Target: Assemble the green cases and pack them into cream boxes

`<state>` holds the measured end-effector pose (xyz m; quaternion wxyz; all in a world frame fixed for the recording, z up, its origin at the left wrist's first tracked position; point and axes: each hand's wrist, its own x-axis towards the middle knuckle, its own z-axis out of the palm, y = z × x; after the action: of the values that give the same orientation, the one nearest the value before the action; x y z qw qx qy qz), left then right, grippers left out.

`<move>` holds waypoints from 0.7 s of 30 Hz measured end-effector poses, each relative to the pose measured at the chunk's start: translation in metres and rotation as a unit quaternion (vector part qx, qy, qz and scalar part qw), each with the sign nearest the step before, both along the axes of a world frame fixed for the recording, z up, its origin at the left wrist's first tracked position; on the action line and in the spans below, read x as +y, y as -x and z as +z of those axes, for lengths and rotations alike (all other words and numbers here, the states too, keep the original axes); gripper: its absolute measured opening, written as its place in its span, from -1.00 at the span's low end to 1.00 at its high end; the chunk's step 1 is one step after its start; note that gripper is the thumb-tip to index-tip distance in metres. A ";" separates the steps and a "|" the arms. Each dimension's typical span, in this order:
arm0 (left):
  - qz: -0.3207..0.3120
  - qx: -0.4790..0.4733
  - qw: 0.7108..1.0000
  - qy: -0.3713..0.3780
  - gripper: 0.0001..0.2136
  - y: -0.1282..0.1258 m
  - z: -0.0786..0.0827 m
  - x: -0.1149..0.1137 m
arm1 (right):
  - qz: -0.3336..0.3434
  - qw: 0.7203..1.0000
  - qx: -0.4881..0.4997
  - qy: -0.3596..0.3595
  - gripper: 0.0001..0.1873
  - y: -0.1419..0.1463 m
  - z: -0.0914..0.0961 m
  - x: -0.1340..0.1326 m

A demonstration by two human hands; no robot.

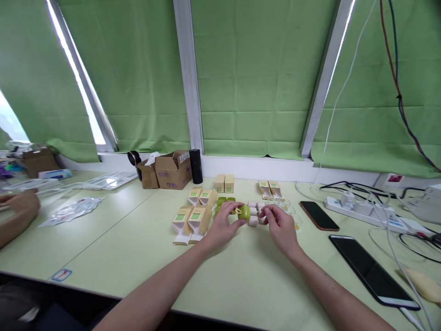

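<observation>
Handling seemed in hand: the left hand [223, 225] gripped a green case [244, 213] midway between the tabletop's [237, 280] side edges; whether the right hand [281, 228], apart, held anything was unclear. Next called for steadiness.

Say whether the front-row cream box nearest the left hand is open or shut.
Open: the cream box has its pale flap folded out at the near end.

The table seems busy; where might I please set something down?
Bare table shows between the plastic bags and the small boxes, and between the forearms. It is crowded around the left hand, right hand and power strip.
</observation>
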<state>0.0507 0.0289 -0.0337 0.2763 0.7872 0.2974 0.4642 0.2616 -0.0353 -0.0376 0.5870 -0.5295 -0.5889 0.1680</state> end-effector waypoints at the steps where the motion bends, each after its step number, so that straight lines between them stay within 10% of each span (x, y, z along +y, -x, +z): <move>1: 0.004 -0.014 0.999 0.029 -0.61 0.000 0.000 0.002 | -0.037 0.998 -0.046 -0.014 -0.63 -0.005 0.001 0.001; 9: -0.040 -0.139 0.974 0.173 -0.50 -0.001 -0.004 0.018 | -0.160 0.891 -0.401 -0.139 -0.71 -0.025 -0.009 0.013; 21: -0.093 -0.214 0.946 0.224 -0.47 -0.002 -0.001 0.014 | -0.173 0.832 -0.525 0.040 -0.77 -0.020 -0.012 0.016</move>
<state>0.0526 0.0425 -0.0343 0.5448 0.6114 0.2532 0.5151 0.2815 -0.0197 -0.0496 0.1871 -0.6545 -0.6999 -0.2161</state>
